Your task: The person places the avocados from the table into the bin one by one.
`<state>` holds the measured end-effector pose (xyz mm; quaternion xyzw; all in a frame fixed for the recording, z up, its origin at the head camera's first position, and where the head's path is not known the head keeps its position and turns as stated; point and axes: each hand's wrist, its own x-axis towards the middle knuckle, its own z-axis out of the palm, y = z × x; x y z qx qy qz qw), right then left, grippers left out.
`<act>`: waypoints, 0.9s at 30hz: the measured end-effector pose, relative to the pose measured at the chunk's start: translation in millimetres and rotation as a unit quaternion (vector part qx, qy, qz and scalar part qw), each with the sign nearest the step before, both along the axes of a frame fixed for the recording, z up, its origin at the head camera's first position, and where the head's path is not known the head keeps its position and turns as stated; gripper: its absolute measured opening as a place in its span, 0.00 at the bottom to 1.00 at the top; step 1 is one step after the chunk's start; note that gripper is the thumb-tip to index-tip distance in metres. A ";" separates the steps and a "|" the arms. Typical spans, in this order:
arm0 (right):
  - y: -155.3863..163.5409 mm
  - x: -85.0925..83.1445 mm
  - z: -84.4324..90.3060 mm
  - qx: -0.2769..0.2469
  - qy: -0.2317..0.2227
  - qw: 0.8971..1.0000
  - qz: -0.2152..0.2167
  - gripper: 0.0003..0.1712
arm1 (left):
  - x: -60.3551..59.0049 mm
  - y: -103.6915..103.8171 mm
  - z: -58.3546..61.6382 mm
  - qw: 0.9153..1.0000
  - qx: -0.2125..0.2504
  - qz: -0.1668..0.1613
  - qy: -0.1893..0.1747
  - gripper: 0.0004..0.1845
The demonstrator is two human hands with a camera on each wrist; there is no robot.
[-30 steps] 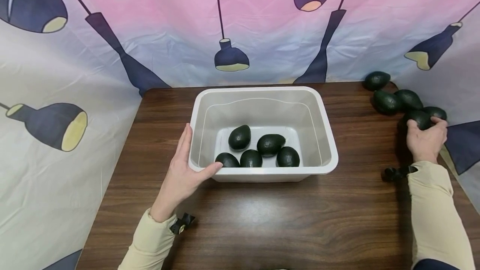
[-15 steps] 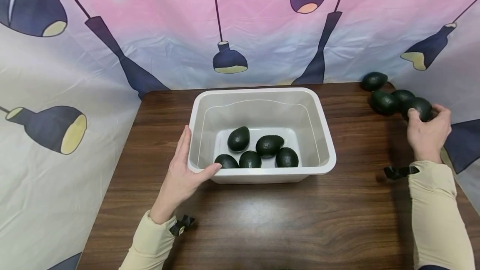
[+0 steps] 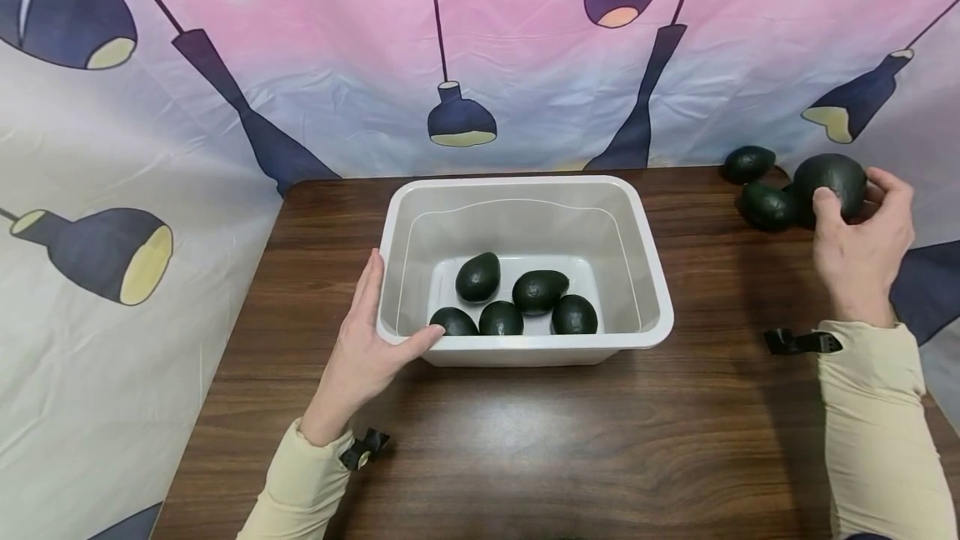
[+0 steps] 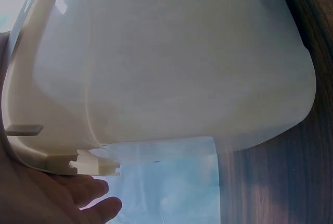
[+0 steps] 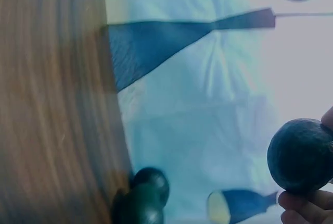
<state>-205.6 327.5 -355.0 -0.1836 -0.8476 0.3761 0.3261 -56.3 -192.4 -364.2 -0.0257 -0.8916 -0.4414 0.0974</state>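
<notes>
In the upper right of the head view, the right hand [image 3: 862, 252] pinches 1 dark green avocado [image 3: 830, 176], thumb on its near left side and fingers around its right. The avocado sits at the fingertips, above the palm in the frame. At least 2 loose avocados [image 3: 765, 207] lie just left of it, by the back edge of the table [image 3: 585, 448] (a held avocado hides part of that corner, so I cannot tell the exact count).

Left of centre, the left hand [image 3: 362, 350] is spread against the front left corner of a pale plastic tub [image 3: 540, 342], its thumb on the front rim and its straight fingers along the left side. The tub stands in the middle of the frame, well apart from the right hand. Inside it lie 5 avocados [image 3: 540, 290], towards the front, to the right of the left hand.

In the right wrist view, the held avocado is at the right edge. Behind the table hangs a cloth [image 3: 360, 15] printed with lamps.
</notes>
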 end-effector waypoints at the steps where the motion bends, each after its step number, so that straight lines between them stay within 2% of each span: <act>1: -3.1 1.2 2.8 0.003 0.005 1.000 0.005 0.29 | -0.1 0.0 -0.2 1.000 0.001 -0.001 -0.001 0.61; 6: -18.1 8.1 16.7 0.009 0.040 0.998 0.045 0.28 | -0.6 0.2 -0.9 1.000 0.004 -0.004 0.001 0.61; 10: -31.7 14.0 27.9 0.012 0.085 0.993 0.085 0.27 | -1.2 -0.3 -2.0 1.000 0.004 -0.004 0.000 0.61; 14: -45.7 20.8 38.4 0.022 0.102 0.986 0.131 0.29 | -1.6 -1.1 -3.0 1.000 0.006 -0.003 0.000 0.61; 21: -68.2 30.3 50.0 0.036 0.169 0.958 0.230 0.29 | -1.6 -0.1 -0.8 1.000 0.004 -0.002 -0.002 0.61; 27: -91.5 42.1 59.7 0.048 0.167 0.944 0.280 0.28 | -1.2 -0.8 -1.1 1.000 0.001 -0.002 -0.004 0.61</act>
